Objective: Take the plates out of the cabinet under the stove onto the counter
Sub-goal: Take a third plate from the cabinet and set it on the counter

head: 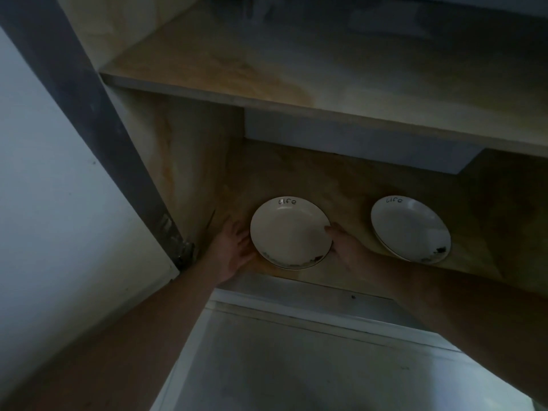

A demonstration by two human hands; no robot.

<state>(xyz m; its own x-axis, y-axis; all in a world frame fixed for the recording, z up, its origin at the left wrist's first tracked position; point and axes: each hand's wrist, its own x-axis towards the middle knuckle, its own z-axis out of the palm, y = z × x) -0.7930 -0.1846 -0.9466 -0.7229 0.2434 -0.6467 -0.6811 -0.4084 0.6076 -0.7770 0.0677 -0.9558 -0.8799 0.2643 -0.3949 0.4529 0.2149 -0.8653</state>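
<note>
Two white plates with the word "life" on the rim lie on the wooden floor of the cabinet (350, 185). The left plate (289, 232) sits between my hands. My left hand (234, 247) lies flat on the wood at its left edge, fingers spread and touching the rim. My right hand (344, 241) touches its right edge, thumb on the rim. Whether either hand grips the plate is unclear in the dim light. The right plate (410, 228) lies apart, further right, untouched.
A wooden shelf (296, 84) spans the cabinet above the plates. A dark cabinet post (98, 120) and a pale wall (44, 203) stand to the left. A white ledge (296, 336) lies below the cabinet opening.
</note>
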